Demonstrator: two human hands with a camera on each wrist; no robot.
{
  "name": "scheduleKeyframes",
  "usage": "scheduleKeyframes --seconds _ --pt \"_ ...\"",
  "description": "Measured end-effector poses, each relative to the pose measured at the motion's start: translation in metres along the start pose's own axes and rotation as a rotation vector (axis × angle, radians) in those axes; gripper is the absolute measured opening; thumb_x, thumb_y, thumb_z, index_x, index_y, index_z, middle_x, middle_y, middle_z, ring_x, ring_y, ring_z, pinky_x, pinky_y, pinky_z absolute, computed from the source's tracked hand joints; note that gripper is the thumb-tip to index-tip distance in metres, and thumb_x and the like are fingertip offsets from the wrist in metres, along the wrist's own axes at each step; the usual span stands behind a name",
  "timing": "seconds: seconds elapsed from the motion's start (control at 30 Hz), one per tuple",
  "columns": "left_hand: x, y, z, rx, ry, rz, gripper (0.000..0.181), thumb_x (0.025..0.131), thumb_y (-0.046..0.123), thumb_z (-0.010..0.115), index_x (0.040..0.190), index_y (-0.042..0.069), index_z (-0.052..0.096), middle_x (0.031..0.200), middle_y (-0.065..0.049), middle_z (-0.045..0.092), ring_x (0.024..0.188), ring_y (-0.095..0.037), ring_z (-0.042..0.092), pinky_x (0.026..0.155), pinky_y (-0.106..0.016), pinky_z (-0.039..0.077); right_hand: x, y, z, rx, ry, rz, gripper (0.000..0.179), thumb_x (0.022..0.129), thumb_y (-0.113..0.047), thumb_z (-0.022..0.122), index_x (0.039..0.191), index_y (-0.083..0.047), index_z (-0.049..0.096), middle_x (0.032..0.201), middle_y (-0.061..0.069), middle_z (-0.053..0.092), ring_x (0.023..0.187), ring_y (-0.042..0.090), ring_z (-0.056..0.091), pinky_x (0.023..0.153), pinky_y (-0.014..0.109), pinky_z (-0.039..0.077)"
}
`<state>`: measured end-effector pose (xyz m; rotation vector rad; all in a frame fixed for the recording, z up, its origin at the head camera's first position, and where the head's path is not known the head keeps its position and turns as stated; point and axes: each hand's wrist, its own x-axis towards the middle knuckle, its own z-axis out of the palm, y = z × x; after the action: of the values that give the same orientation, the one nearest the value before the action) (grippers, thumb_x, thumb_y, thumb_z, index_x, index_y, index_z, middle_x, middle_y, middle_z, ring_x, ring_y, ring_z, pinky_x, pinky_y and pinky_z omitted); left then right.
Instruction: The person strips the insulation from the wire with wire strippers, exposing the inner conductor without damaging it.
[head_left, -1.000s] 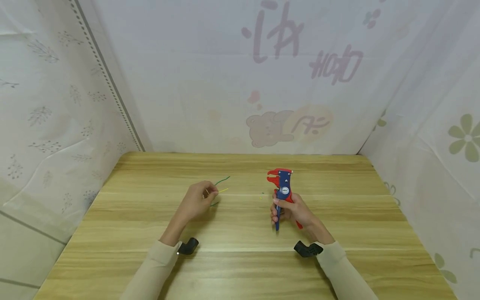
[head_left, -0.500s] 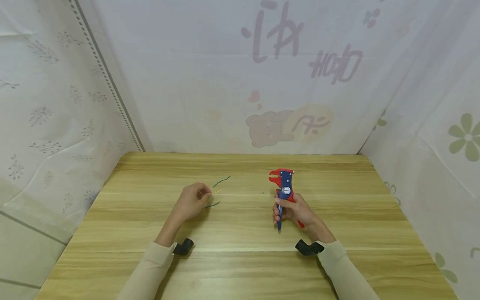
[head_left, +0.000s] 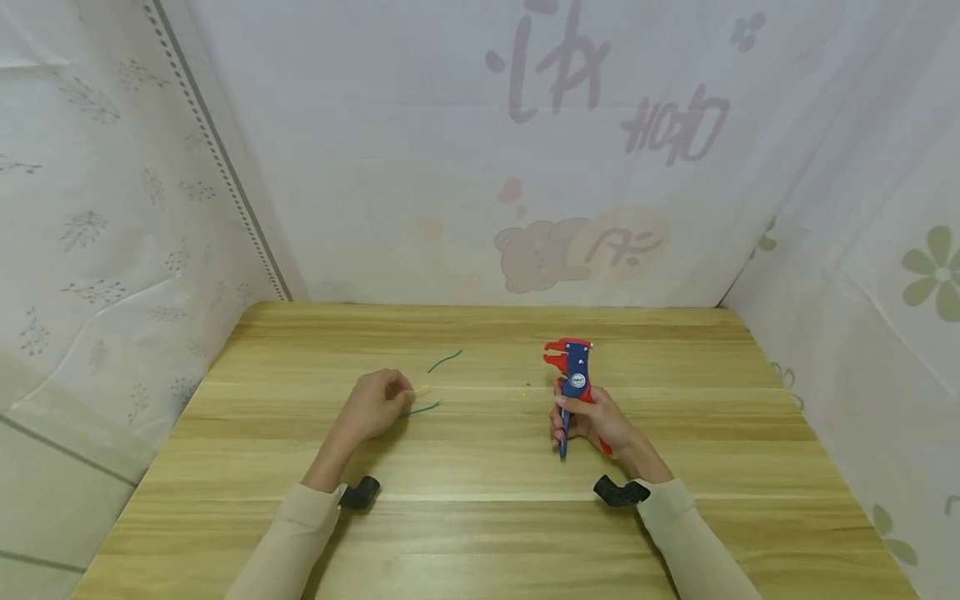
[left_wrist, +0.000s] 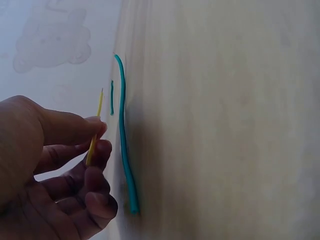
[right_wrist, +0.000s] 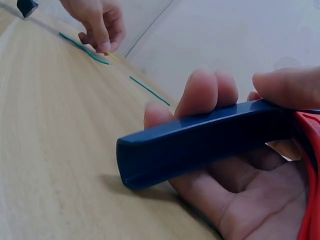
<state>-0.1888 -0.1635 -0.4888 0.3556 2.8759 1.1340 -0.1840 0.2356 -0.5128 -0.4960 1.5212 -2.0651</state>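
My left hand [head_left: 372, 407] pinches a short yellow wire [left_wrist: 100, 104] between thumb and fingertips, just above the table; a thin bare tip shows at its upper end. Right beside that hand lies a green wire [head_left: 424, 409], long and slightly bent in the left wrist view. A second green wire [head_left: 445, 361] lies farther back. On the right, my right hand [head_left: 602, 419] grips a wire stripper [head_left: 577, 362] with red jaws and a blue body. Its blue handle [right_wrist: 205, 134] crosses my fingers in the right wrist view, and the jaws point left with nothing visible in them.
Tiny green [head_left: 528, 384] and yellow scraps [head_left: 522, 395] lie on the wooden table [head_left: 480, 475] between the hands. A patterned cloth wall [head_left: 412, 183] rises behind the table's far edge, with more cloth on both sides. Black camera mounts [head_left: 621, 492] sit at the wrists.
My left hand has drawn back to the left with the yellow wire, uncovering more of both green wires. The right hand and wire stripper have shifted slightly right.
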Motion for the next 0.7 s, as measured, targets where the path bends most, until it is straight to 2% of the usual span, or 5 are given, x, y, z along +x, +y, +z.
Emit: scheduleKeyframes --seconds 0.1,0.33,0.57,0.7 --pt "0.000 -0.003 0.000 0.026 0.004 0.013 0.006 0.097 0.006 0.067 0.097 0.002 0.071 0.090 -0.009 0.069 0.079 -0.018 0.058 0.071 -0.032 0.050 0.000 0.002 -0.002 0.016 0.009 0.013 0.019 0.110 -0.011 0.043 0.117 0.006 0.039 0.083 0.004 0.068 0.071 0.019 0.069 0.075 0.041 0.064" --pt "0.002 -0.005 0.000 0.055 -0.008 -0.009 0.006 0.096 0.006 0.067 0.096 0.003 0.071 0.090 -0.008 0.067 0.080 -0.019 0.057 0.071 -0.032 0.049 0.000 0.006 -0.004 0.039 -0.006 0.005 0.017 0.110 -0.011 0.043 0.116 0.005 0.041 0.084 0.004 0.068 0.071 0.018 0.069 0.075 0.041 0.064" --pt "0.005 0.000 -0.003 0.069 -0.039 -0.022 0.005 0.096 0.006 0.067 0.095 0.002 0.070 0.089 -0.008 0.064 0.079 -0.020 0.054 0.070 -0.031 0.047 0.000 0.007 -0.004 0.038 -0.007 0.003 0.016 0.110 -0.012 0.044 0.115 0.004 0.043 0.084 0.004 0.067 0.071 0.017 0.068 0.075 0.041 0.063" --pt "0.009 0.006 -0.003 0.069 -0.028 -0.016 0.005 0.095 0.008 0.067 0.095 0.003 0.070 0.091 -0.009 0.065 0.080 -0.021 0.055 0.070 -0.033 0.047 -0.001 0.006 -0.004 0.042 -0.020 -0.002 0.016 0.110 -0.012 0.044 0.116 0.003 0.045 0.084 0.005 0.067 0.072 0.017 0.068 0.076 0.042 0.064"
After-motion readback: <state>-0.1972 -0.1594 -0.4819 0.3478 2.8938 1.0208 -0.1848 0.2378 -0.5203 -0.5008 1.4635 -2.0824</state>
